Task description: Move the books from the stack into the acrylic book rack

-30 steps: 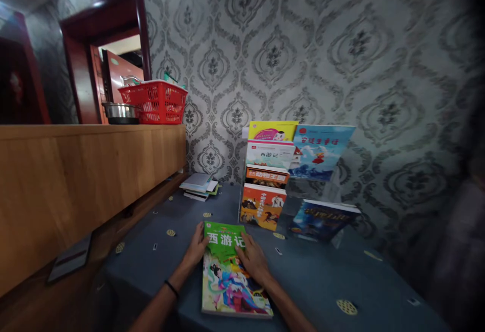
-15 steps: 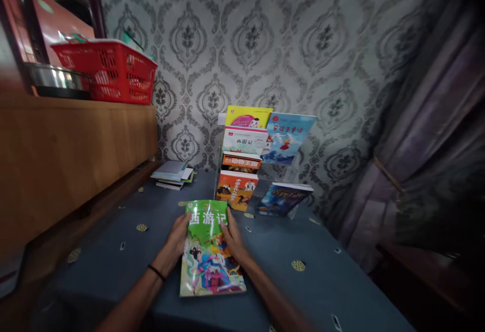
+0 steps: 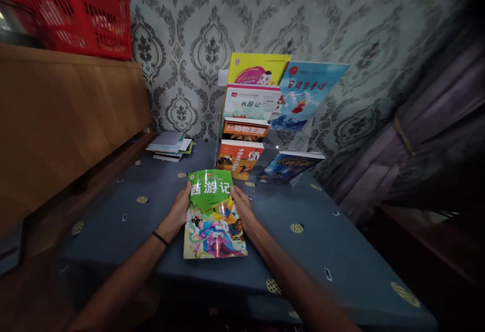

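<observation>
A green picture book (image 3: 214,216) with white lettering and colourful figures is held cover up between both hands, over the front part of the table. My left hand (image 3: 181,208) grips its left edge near the top, with a dark band on that wrist. On the opposite edge, my right hand (image 3: 242,208) closes round the book; some fingers are hidden behind it. Just beyond stands a clear display rack (image 3: 303,140). It holds an orange book (image 3: 241,160), a dark orange-titled book (image 3: 245,130), a white book (image 3: 252,102), a yellow book (image 3: 259,68), a light blue book (image 3: 308,94) and a dark blue book (image 3: 290,168).
Several stacked books (image 3: 168,144) lie at the table's back left. A wooden cabinet (image 3: 71,130) with a red basket (image 3: 87,13) on top stands at the left. The table (image 3: 303,271) has a dark patterned cloth. A curtain (image 3: 420,135) hangs at the right.
My view has tilted down and come closer, so the rack looks larger and higher. Both hands keep hold of the green book; the right hand's fingers now cover less of its cover.
</observation>
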`<state>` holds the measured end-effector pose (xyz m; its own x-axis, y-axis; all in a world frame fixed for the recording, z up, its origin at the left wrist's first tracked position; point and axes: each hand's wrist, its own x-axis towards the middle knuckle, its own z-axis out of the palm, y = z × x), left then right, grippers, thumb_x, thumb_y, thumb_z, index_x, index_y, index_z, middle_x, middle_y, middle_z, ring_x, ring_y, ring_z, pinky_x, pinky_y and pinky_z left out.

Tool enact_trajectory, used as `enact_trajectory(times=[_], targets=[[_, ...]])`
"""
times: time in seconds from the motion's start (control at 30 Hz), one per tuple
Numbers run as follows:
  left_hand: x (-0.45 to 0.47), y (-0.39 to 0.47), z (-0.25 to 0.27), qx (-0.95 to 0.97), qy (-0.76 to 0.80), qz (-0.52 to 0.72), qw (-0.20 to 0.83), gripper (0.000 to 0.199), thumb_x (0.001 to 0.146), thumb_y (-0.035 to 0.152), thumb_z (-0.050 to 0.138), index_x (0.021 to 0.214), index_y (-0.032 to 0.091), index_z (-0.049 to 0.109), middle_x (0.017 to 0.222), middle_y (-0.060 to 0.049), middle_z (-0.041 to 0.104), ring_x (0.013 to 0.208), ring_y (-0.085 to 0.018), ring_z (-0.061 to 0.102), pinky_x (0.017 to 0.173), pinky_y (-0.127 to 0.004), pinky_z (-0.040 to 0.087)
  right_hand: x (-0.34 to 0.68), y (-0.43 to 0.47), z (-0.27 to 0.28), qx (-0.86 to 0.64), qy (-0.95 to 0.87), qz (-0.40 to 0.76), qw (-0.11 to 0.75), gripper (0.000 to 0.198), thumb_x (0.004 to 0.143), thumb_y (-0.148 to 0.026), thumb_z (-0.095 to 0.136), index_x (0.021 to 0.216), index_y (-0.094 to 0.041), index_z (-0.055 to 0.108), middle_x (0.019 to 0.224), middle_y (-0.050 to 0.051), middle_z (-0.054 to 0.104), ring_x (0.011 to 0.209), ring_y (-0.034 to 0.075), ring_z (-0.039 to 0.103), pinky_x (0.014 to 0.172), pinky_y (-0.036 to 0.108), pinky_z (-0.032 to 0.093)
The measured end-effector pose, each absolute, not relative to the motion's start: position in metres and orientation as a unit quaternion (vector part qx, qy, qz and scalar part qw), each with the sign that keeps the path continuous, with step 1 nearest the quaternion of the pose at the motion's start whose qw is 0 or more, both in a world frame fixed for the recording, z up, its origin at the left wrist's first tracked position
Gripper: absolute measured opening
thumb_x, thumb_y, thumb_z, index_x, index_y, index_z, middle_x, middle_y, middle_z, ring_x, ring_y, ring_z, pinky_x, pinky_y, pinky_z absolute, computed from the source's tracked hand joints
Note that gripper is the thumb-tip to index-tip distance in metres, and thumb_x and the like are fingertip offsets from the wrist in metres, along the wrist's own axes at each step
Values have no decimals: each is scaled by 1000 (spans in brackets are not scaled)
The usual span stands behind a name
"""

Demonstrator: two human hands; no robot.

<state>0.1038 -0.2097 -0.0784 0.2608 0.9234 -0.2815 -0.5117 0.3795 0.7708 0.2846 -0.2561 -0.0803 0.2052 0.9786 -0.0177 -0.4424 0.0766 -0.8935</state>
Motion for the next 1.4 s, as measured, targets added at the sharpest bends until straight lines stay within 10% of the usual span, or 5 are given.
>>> enact_trajectory(times=[0.37,0.67,1.4], targets=[[78,-218,-52,381,259,404,790,46,66,27,91,105,12,72,106,-13,78,96,-30,76,94,-42,60,290,-257,-66,-433,-329,503,672,58,62,-60,87,102,-23,68,93,2,79,93,27,75,81,38,62],[44,-188,10,709,184,393,556,38,86,42,74,115,16,73,112,-8,76,104,-24,71,96,-37,56,298,-260,-9,-406,-512,335,679,43,83,-58,75,114,-28,71,116,3,75,111,25,69,99,41,56],[-7,-243,-86,956,118,147,223,75,91,3,45,156,39,32,161,4,41,155,-22,26,125,-57,26,335,-366,-65,-420,-870,204,160,49,100,-17,51,147,-32,52,153,8,52,147,21,42,122,54,31]])
